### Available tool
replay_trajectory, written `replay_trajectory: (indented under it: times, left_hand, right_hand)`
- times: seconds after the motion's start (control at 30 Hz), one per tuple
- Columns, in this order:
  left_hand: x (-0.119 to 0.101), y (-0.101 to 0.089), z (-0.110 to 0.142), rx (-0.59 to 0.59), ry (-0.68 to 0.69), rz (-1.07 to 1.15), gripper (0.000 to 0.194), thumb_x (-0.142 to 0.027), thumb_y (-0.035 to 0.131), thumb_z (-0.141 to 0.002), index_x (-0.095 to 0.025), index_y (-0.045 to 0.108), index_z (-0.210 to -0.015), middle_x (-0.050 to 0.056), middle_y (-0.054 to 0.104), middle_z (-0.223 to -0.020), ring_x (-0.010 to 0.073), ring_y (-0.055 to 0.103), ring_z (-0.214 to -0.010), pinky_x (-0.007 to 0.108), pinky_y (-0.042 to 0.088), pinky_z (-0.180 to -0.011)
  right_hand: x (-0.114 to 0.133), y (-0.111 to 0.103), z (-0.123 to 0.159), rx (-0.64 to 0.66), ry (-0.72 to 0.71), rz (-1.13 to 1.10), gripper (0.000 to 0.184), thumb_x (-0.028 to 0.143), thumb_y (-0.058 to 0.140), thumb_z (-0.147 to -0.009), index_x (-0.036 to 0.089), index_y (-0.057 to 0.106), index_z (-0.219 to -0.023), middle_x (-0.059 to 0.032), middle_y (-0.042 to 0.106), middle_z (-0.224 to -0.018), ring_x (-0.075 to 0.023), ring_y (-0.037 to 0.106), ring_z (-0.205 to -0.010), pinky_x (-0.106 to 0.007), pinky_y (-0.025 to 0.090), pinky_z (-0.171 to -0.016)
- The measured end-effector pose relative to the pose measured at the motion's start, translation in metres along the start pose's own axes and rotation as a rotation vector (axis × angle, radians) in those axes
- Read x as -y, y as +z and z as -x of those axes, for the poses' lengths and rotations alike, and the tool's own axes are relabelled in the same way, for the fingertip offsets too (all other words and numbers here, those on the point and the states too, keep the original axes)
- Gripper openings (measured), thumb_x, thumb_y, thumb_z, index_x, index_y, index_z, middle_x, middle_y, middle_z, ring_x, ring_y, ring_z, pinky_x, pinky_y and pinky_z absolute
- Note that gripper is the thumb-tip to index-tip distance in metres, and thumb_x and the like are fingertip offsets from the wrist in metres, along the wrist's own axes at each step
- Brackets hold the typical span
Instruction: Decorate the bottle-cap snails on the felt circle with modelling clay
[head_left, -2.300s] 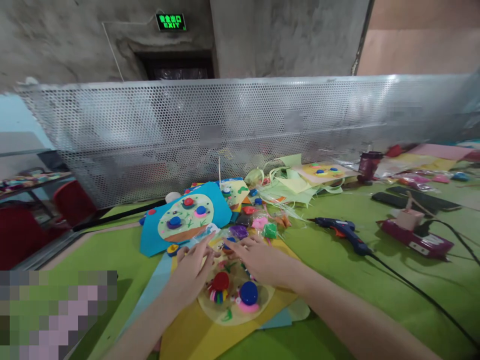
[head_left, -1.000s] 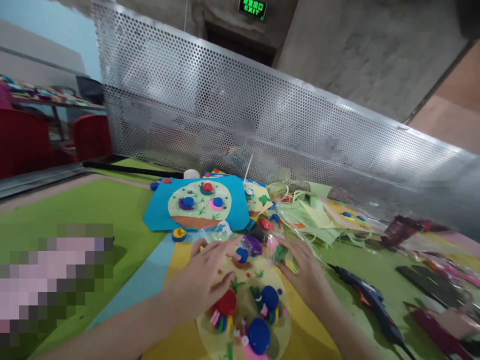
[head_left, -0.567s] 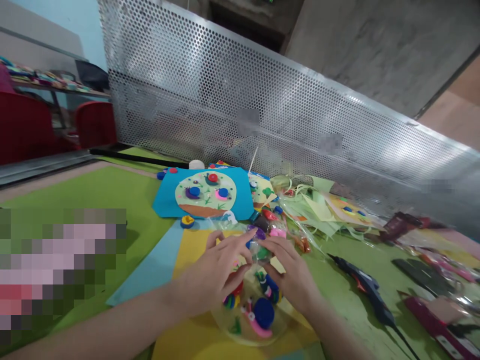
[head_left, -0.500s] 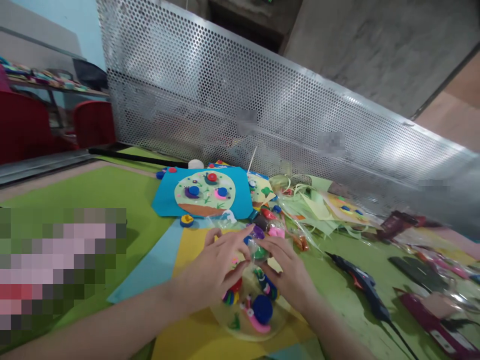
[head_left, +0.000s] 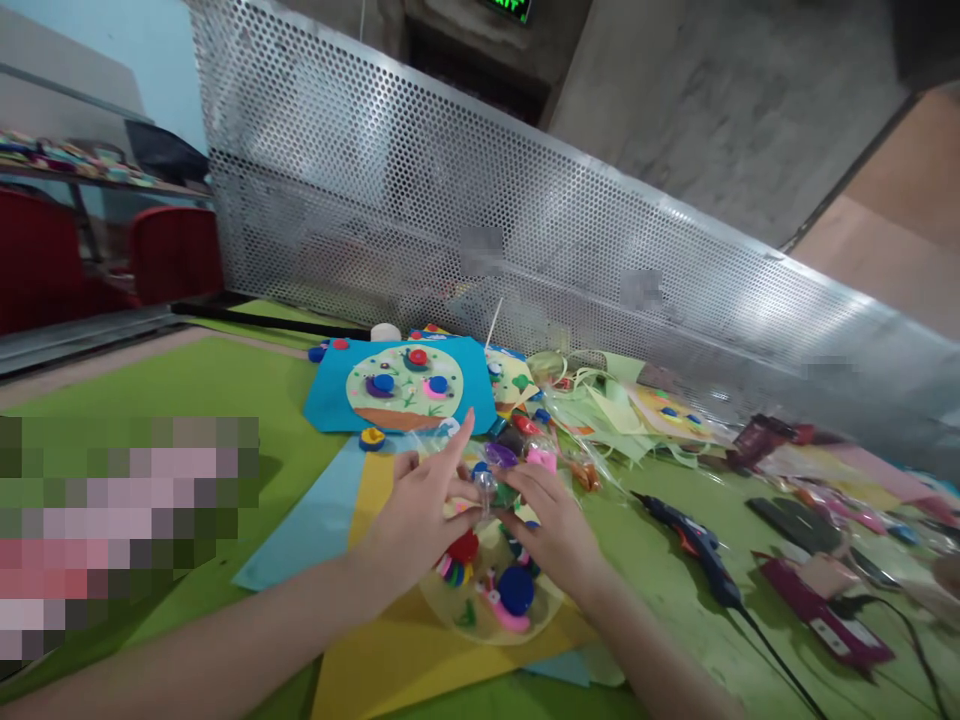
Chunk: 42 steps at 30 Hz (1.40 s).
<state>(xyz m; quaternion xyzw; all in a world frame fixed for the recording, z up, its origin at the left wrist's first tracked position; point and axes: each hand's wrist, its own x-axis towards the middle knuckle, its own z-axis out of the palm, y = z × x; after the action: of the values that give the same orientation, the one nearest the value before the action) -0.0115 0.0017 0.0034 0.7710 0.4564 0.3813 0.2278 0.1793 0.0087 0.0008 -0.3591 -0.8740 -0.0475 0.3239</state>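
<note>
While pinching bagged green clay in nearly closed grips of left hand and right hand, holds it toward twelve o'clock of cream disc; has pink-bodied snail already mounted near six, clay seemingly unused.

The table has a green top. On its near part 2 sheets overlap, the yellow sheet over the light blue sheet. Beyond them lies a blue card, with a cap just beside its near edge. Clay packets are heaped right of the card, near pale green strips. Farther right are a glue gun, a maroon tool, a black slab and a cup. A black bar crosses the far left.
</note>
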Motion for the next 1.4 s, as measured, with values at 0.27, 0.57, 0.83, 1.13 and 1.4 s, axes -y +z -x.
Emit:
replay_trajectory:
  times: [0.27,0.57,0.83,1.13,1.4]
  left_hand:
    - [-0.004,-0.001,-0.002,-0.048,-0.084,0.040,0.082,-0.016,0.059,-0.075,-0.020,0.012,-0.142,-0.005,0.071,-0.069,0.0249,0.060,-0.096,0.042,0.026,-0.089]
    - [-0.009,-0.001,-0.003,-0.006,-0.175,0.166,0.080,-0.018,0.059,-0.071,-0.015,0.019,-0.140,-0.001,0.071,-0.072,0.0264,0.056,-0.096,0.041,0.028,-0.093]
    - [-0.013,-0.008,-0.005,0.003,-0.303,0.322,0.096,-0.038,0.066,-0.073,-0.015,0.006,-0.144,0.000,0.072,-0.076,0.0247,0.059,-0.094,0.032,0.040,-0.080]
    - [-0.006,-0.003,-0.003,-0.068,-0.123,0.084,0.082,-0.034,0.060,-0.077,-0.023,0.014,-0.144,-0.003,0.073,-0.072,0.0256,0.059,-0.098,0.035,0.034,-0.087]
    - [-0.001,0.002,0.000,0.011,-0.101,0.062,0.079,-0.023,0.055,-0.075,-0.022,0.016,-0.144,-0.002,0.073,-0.077,0.0230,0.064,-0.088,0.036,0.037,-0.088]
  right_hand:
    - [0.000,0.004,-0.002,-0.015,0.001,-0.030,0.026,0.018,0.051,-0.085,0.016,0.058,-0.110,-0.0120,0.063,-0.102,-0.0221,0.059,-0.097,-0.036,0.053,-0.081]
    - [-0.002,-0.001,-0.001,0.001,-0.022,-0.093,0.030,0.015,0.053,-0.084,0.017,0.057,-0.113,-0.0113,0.063,-0.099,-0.0217,0.059,-0.094,-0.036,0.053,-0.080]
    - [-0.015,-0.007,0.002,0.008,0.037,-0.131,0.032,0.015,0.056,-0.083,0.017,0.056,-0.115,-0.0116,0.063,-0.102,-0.0217,0.058,-0.097,-0.036,0.051,-0.083]
    - [-0.003,-0.007,0.004,0.019,0.078,-0.186,0.035,0.019,0.061,-0.080,0.019,0.056,-0.115,-0.0097,0.063,-0.103,-0.0206,0.060,-0.097,-0.033,0.052,-0.084]
    - [0.000,-0.009,0.004,0.019,0.104,-0.202,0.036,0.013,0.059,-0.078,0.019,0.058,-0.113,-0.0093,0.063,-0.104,-0.0210,0.060,-0.098,-0.034,0.052,-0.084]
